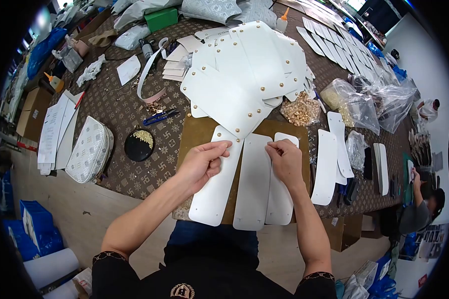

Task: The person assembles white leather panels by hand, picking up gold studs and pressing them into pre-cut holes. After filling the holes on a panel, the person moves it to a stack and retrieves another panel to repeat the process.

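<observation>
Three long white panels with rounded ends lie side by side on a brown board [191, 142] in front of me. The left panel [217, 192] has gold rivets at its top and small holes at its lower end. My left hand [204, 163] is closed, thumb and forefinger pinched over this panel just below the rivets. Over the middle panel's [252, 184] upper right corner, my right hand [286, 162] is also closed in a pinch. What either pinch holds is hidden. The right panel [280, 204] lies partly under my right hand. Riveted white panels [242, 60] are piled beyond the board.
A bag of gold rivets [301, 109] lies right of the pile. Further right are loose white panels [324, 167] and clear plastic bags [384, 102]. A black dish [138, 145], blue snips [159, 116] and a white pouch [90, 149] are left. Another person [421, 212] sits far right.
</observation>
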A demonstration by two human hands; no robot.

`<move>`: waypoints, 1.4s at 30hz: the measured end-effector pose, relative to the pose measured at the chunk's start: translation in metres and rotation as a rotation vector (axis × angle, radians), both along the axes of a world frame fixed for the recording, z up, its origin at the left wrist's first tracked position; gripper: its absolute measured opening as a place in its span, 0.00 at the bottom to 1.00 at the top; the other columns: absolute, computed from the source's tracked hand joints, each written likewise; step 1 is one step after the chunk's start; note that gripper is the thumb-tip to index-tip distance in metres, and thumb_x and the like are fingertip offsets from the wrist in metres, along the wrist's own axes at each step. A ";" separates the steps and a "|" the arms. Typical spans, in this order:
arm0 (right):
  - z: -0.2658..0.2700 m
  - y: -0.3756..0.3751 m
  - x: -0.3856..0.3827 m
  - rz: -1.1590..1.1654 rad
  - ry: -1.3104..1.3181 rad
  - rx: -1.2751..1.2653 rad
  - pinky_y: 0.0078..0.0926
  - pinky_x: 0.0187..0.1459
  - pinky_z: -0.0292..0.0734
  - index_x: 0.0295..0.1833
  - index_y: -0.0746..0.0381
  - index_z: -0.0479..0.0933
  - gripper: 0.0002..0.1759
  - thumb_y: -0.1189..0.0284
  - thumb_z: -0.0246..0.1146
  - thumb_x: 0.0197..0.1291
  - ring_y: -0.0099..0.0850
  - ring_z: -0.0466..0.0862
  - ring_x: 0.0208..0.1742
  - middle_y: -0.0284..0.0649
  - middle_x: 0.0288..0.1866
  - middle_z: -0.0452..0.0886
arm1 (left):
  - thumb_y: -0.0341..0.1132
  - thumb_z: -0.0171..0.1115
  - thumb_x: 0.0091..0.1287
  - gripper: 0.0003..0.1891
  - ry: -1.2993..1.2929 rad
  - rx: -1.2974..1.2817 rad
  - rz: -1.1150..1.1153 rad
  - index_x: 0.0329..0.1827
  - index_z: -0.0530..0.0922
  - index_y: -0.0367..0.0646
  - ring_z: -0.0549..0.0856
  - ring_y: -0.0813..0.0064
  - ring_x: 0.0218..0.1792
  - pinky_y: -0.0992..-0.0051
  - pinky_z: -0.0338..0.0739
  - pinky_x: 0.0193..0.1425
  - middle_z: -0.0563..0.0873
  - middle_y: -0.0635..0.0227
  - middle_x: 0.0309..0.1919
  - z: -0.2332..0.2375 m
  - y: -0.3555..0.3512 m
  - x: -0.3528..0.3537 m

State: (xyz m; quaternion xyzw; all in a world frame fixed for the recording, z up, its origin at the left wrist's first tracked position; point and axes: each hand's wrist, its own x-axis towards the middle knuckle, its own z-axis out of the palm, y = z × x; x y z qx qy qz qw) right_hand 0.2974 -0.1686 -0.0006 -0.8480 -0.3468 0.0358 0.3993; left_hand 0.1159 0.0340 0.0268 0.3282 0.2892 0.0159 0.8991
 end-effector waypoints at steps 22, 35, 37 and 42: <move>0.007 0.003 -0.018 -0.010 -0.162 -0.001 0.38 0.37 0.76 0.41 0.68 0.85 0.06 0.76 0.67 0.67 0.45 0.82 0.32 0.47 0.35 0.82 | 0.35 0.65 0.70 0.07 -0.073 1.588 -0.008 0.42 0.90 0.44 0.88 0.53 0.38 0.57 0.82 0.43 0.89 0.60 0.35 -0.041 -0.031 0.071; -0.002 0.005 -0.018 -0.003 -0.216 0.065 0.41 0.39 0.77 0.43 0.66 0.85 0.06 0.75 0.67 0.68 0.47 0.82 0.35 0.48 0.36 0.81 | 0.38 0.65 0.71 0.07 -0.192 1.824 -0.141 0.40 0.89 0.46 0.89 0.55 0.37 0.57 0.84 0.41 0.88 0.61 0.35 -0.050 -0.027 0.062; -0.007 0.002 -0.015 -0.030 -0.195 0.048 0.40 0.41 0.79 0.43 0.66 0.85 0.05 0.75 0.68 0.67 0.47 0.84 0.37 0.47 0.37 0.81 | 0.38 0.66 0.71 0.08 -0.232 1.811 -0.088 0.43 0.90 0.47 0.90 0.55 0.39 0.59 0.84 0.43 0.90 0.61 0.37 -0.055 -0.024 0.066; -0.017 -0.002 -0.013 -0.040 -0.210 0.097 0.44 0.43 0.79 0.38 0.65 0.84 0.06 0.74 0.67 0.66 0.48 0.83 0.40 0.46 0.36 0.81 | 0.38 0.74 0.68 0.08 0.054 1.420 -0.199 0.42 0.93 0.45 0.92 0.69 0.31 0.69 0.84 0.39 0.93 0.61 0.32 -0.040 -0.019 0.081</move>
